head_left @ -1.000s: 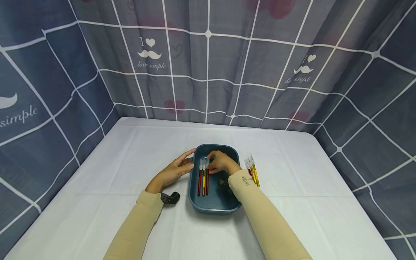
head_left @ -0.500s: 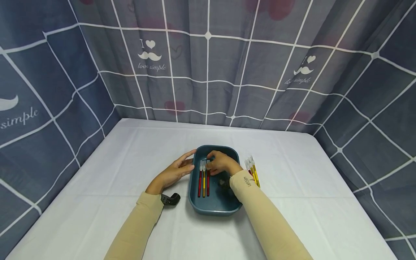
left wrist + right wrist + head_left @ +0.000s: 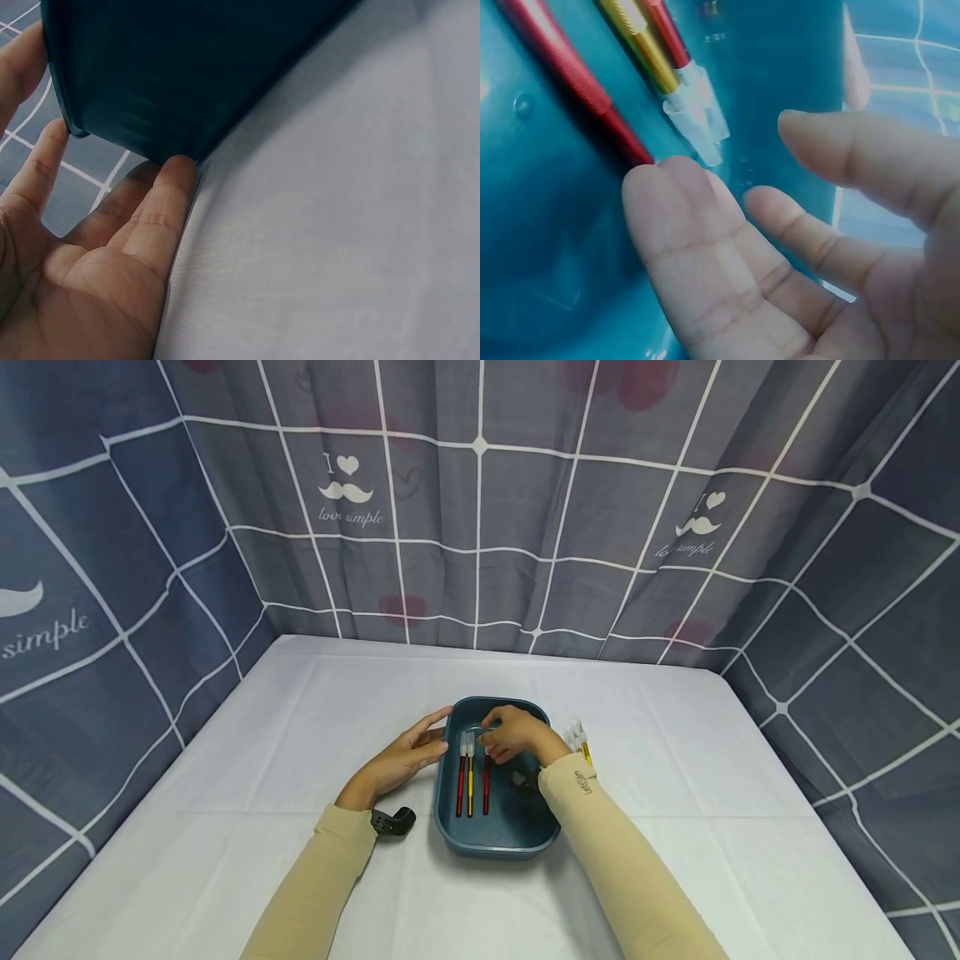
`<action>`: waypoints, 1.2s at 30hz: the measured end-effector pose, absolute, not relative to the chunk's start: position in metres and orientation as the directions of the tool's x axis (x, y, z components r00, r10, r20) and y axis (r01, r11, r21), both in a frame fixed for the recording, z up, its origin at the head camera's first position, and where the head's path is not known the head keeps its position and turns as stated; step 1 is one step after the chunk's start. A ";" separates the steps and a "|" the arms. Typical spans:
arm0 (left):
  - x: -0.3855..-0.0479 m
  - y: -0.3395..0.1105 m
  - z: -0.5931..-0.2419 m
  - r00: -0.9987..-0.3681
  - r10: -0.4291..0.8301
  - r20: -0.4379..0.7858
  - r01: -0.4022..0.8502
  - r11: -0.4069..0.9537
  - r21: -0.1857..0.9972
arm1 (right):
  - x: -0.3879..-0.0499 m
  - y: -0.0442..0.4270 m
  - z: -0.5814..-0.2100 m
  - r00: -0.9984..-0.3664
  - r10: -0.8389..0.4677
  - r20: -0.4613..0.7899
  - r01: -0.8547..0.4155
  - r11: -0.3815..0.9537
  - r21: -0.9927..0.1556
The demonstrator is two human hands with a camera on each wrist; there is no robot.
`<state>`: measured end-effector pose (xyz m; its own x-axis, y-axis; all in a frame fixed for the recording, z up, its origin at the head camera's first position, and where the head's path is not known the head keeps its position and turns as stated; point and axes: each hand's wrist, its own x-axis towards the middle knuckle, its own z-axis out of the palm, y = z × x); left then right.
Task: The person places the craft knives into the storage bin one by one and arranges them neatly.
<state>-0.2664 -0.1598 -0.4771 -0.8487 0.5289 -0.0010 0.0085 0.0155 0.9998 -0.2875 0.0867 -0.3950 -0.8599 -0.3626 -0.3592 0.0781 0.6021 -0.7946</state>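
In the blue tray (image 3: pixel 498 852), the right hand (image 3: pixel 517 732) pinches the cap end of a red pen (image 3: pixel 486 789) between its fingertips (image 3: pixel 667 187), which hide the cap. To its left lie a yellow pen (image 3: pixel 470 789) and another red pen (image 3: pixel 461 789), side by side with clear caps toward the far end. The left hand (image 3: pixel 405 760) rests its extended fingers against the tray's left side. In the left wrist view, the left hand (image 3: pixel 97 277) touches the tray wall (image 3: pixel 180 67) near its bottom edge.
More pens (image 3: pixel 582 743) lie on the white cloth right of the tray, partly hidden by the right sleeve (image 3: pixel 622 852). A black device (image 3: pixel 393 821) is at the left wrist. Grey checked curtains (image 3: pixel 517 502) stand behind and at both sides of the table.
The right hand and the red pen at its fingertips have shifted slightly right, widening the gap to the yellow pen. The sleeve covers more of the pens outside. The left hand has stayed put.
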 end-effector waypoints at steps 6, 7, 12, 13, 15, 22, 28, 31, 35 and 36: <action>-0.266 -0.160 -0.478 -0.847 0.531 0.003 0.006 0.004 1.000 | -0.286 0.094 -0.390 -0.856 -0.414 -0.311 0.014 0.581 -0.814; -0.266 -0.160 -0.478 -0.846 0.533 0.004 0.007 0.004 1.000 | -0.285 0.096 -0.389 -0.856 -0.423 -0.298 0.001 0.574 -0.819; -0.266 -0.160 -0.478 -0.849 0.528 -0.001 0.008 0.015 1.000 | -0.282 0.106 -0.384 -0.849 -0.467 -0.247 -0.043 0.527 -0.849; -0.266 -0.160 -0.478 -0.850 0.527 -0.002 0.008 0.016 1.000 | -0.282 0.108 -0.383 -0.847 -0.476 -0.238 -0.050 0.516 -0.855; -0.266 -0.160 -0.478 -0.851 0.524 -0.004 0.007 0.020 1.000 | -0.281 0.113 -0.382 -0.839 -0.498 -0.219 -0.066 0.493 -0.868; -0.267 -0.161 -0.479 -0.846 0.534 0.007 0.014 0.008 1.000 | -0.275 0.126 -0.380 -0.819 -0.555 -0.143 -0.139 0.434 -0.890; -0.266 -0.162 -0.480 -0.845 0.535 0.010 0.013 0.002 1.000 | -0.268 0.137 -0.376 -0.822 -0.567 -0.055 -0.193 0.368 -0.910; -0.266 -0.161 -0.480 -0.847 0.531 0.012 0.020 0.009 1.000 | -0.264 0.142 -0.375 -0.828 -0.561 0.006 -0.234 0.336 -0.912; -0.266 -0.160 -0.479 -0.853 0.522 0.008 0.023 0.022 0.999 | -0.257 0.149 -0.375 -0.833 -0.548 0.071 -0.275 0.300 -0.913; -0.266 -0.160 -0.479 -0.855 0.519 0.007 0.024 0.026 0.999 | -0.255 0.151 -0.375 -0.835 -0.544 0.083 -0.280 0.291 -0.915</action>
